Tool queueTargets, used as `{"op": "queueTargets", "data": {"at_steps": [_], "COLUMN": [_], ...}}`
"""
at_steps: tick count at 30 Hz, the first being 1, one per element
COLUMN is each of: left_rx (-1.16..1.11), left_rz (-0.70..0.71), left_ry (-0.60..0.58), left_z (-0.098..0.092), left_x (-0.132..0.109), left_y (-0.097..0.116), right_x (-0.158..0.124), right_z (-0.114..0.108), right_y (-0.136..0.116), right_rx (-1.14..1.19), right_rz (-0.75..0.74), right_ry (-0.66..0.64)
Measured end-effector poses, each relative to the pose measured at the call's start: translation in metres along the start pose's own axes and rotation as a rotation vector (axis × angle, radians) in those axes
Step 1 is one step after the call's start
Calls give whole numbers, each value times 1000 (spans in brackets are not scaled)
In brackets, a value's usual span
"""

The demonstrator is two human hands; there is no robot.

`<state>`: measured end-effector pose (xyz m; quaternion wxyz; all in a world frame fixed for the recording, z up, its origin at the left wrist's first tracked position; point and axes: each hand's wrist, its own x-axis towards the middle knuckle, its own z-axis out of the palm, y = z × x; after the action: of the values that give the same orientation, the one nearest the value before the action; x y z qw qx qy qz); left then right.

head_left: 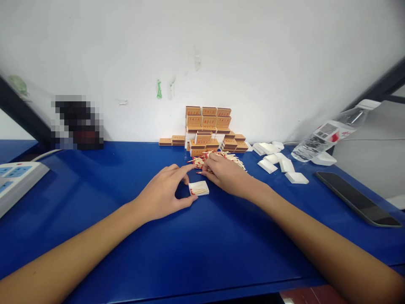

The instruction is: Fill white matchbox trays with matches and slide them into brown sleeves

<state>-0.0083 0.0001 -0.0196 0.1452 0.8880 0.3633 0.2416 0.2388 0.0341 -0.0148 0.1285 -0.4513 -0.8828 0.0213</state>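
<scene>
A small white matchbox tray (199,188) with a few matches in it lies on the blue table (202,249). My left hand (164,192) holds it by its left end between thumb and forefinger. My right hand (223,173) rests just right of the tray, fingers closed in a pinch on red-tipped matches at the edge of a loose match pile (218,158). Behind the pile stands a stack of orange matchboxes (207,126) against the wall.
Several empty white trays (278,162) lie to the right. A plastic water bottle (329,135) lies tilted at the far right, with a black phone (357,198) in front of it. A white power strip (15,179) sits at the left edge.
</scene>
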Motion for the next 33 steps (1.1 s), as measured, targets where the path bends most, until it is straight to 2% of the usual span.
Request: {"op": "queueTargets", "data": {"at_steps": [4, 8, 11, 14, 17, 23, 27, 30, 33], "left_rx": [8, 15, 11, 9, 10, 18, 17, 15, 19], "left_rz": [4, 12, 27, 29, 8, 0, -13, -35, -35], "left_ry": [-12, -8, 1, -2, -23, -36, -42, -42, -47], "left_z": [-2, -1, 0, 0, 0, 0, 1, 1, 2], "left_x": [0, 0, -1, -1, -1, -2, -3, -3, -3], "left_y": [2, 2, 2, 3, 4, 4, 4, 4, 6], "right_x": [-4, -16, -22, -21, -21, -35, -40, -40, -38], "right_z": [-9, -21, -23, -21, -24, -37, -36, -36, -38], "right_y": [-2, -17, -26, -19, 0, 24, 27, 18, -3], "right_rx": [72, 250, 321, 292, 232, 267, 254, 273, 305], "right_rz": [16, -36, -97, -78, -1, 18, 61, 71, 37], "right_ry": [-16, 13, -50, 41, 123, -128, -209, -196, -93]}}
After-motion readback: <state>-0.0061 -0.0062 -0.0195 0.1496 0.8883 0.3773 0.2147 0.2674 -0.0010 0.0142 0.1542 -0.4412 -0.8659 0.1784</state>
